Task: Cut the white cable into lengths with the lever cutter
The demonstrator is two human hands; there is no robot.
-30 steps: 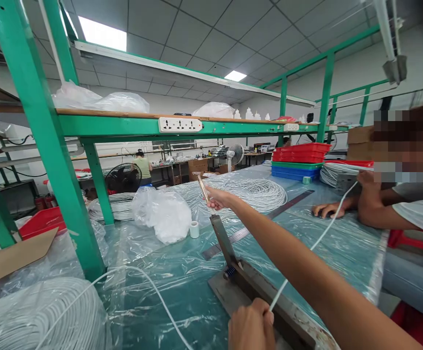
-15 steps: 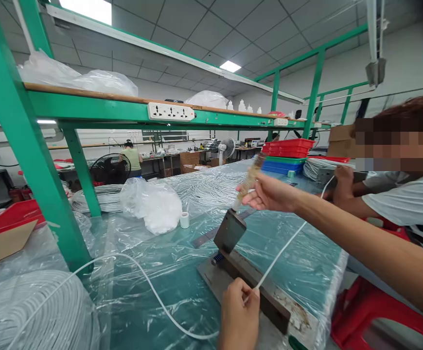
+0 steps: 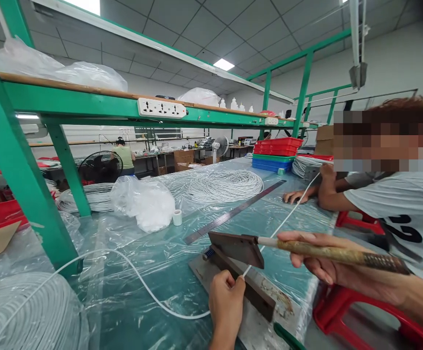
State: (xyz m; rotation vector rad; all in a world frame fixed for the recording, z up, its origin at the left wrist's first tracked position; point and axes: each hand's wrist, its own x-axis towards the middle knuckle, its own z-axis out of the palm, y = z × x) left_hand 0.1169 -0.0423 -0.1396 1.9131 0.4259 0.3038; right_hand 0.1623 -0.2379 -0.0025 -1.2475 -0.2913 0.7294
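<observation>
Head view: the white cable runs as a thin taut line from lower centre of the frame up toward the right, its long axis slanting from the left hand across the cutter base to a co-worker's hand at upper right. The left fingers pinch it closed, just beside the blade. The right hand is wrapped shut on the lever handle, which lies nearly level, pointing right. Risk, as I judge it: the pinching fingertips sit close under the blade, so a slip could nick them, and a slack cable could cut skewed. A steel ruler lies on the bench beyond
</observation>
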